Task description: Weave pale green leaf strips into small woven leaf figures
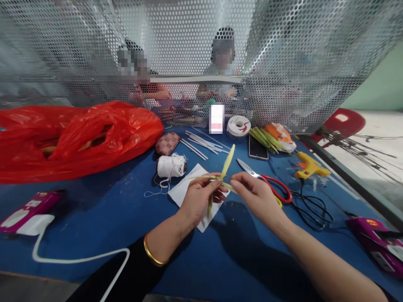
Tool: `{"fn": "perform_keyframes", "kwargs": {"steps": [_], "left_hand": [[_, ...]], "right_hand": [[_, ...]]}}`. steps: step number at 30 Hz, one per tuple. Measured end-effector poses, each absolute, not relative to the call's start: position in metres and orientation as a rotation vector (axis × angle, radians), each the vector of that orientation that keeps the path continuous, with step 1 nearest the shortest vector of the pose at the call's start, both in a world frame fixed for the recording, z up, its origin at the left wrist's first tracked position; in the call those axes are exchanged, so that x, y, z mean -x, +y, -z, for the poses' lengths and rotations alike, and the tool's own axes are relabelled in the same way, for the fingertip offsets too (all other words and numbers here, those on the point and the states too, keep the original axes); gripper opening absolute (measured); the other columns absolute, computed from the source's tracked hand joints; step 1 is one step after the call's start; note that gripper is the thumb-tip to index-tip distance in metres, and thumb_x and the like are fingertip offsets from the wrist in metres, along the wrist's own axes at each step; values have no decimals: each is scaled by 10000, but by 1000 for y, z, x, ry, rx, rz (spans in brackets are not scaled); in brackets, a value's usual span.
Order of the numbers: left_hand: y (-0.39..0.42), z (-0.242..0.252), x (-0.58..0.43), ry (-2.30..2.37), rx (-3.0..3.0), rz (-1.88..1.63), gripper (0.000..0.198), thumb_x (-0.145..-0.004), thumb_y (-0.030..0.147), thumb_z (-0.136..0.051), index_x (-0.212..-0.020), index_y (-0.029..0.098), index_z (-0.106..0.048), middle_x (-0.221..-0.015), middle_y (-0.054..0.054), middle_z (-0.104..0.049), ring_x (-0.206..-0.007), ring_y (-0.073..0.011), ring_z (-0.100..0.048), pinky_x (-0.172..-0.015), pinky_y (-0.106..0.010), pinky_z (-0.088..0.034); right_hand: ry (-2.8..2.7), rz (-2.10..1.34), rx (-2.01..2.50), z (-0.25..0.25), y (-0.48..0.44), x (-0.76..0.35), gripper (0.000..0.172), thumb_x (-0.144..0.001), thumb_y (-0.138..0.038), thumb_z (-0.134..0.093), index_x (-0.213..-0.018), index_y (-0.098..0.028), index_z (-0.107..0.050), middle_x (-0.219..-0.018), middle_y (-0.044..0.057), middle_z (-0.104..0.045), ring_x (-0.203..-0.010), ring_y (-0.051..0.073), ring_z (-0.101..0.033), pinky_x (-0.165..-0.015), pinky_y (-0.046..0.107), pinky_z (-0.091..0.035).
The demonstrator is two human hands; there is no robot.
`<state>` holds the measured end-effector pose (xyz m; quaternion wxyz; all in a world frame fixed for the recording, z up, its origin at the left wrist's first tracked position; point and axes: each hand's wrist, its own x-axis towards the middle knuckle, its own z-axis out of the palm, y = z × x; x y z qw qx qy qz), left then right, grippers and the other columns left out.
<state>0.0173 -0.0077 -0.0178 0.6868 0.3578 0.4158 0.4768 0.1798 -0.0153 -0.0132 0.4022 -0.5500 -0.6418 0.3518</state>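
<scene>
We saw left hand [200, 196] pinching crossed, pale-green leaf-like strips [228, 161], right hand [258, 193] gripping one end. Gentle tension seemed best.

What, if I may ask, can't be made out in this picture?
All in the head view:
1. How the pale green strips join: covered by the left hand.
2. Whether the right hand pinches a strip: its fingers block the contact.
3. The red bag's contents: mostly hidden by its plastic.
4. The phone's upper part: covered by green leaves.
5. The rightmost purple device's end: cut off by the right edge.
</scene>
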Motion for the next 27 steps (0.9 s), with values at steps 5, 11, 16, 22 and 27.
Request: {"fn": "perform_keyframes", "kwargs": {"steps": [5,11,16,22,27], "left_hand": [[-7,16,-14,748,-740,-945,320,-732,251,-794,-1005,123,-686,-624,-21,-691,-439,-101,-604,-458,-186,-465],[-5,18,-8,526,-668,-872,226,-783,212,-766,-990,190,-678,-577,50,-607,-367,-49,-488,-468,-201,-517],[-6,16,-6,386,-690,-836,126,-823,212,-734,-918,176,-659,-565,71,-526,-370,-22,-449,-527,-204,-544],[-5,13,-2,287,-693,-809,153,-793,213,-761,-830,190,-614,-532,85,-491,-349,-18,-411,-486,-178,-505],[-5,16,-1,280,-798,-874,205,-827,252,-723,-740,187,-549,-521,72,-500,-367,-48,-450,-486,-195,-489]], "right_hand": [[-1200,-1396,1095,17,-3,-180,304,-748,-428,-727,-942,-195,-725,-877,41,-728,-842,196,-643,-797,331,-479],[-1226,-1487,943,17,-7,-179,228,-699,-369,-811,-829,-200,-728,-845,19,-712,-806,184,-640,-813,351,-482],[-1417,-1182,943,15,-10,-181,79,-741,-261,-770,-808,-220,-764,-787,3,-677,-778,168,-616,-784,323,-466],[-1439,-1188,917,8,-11,-182,104,-747,-223,-760,-850,-232,-776,-778,5,-691,-767,165,-628,-784,329,-482],[-1019,-1542,825,8,-11,-176,428,-628,-214,-863,-1031,-245,-724,-830,-7,-710,-753,139,-643,-756,285,-503]]}}
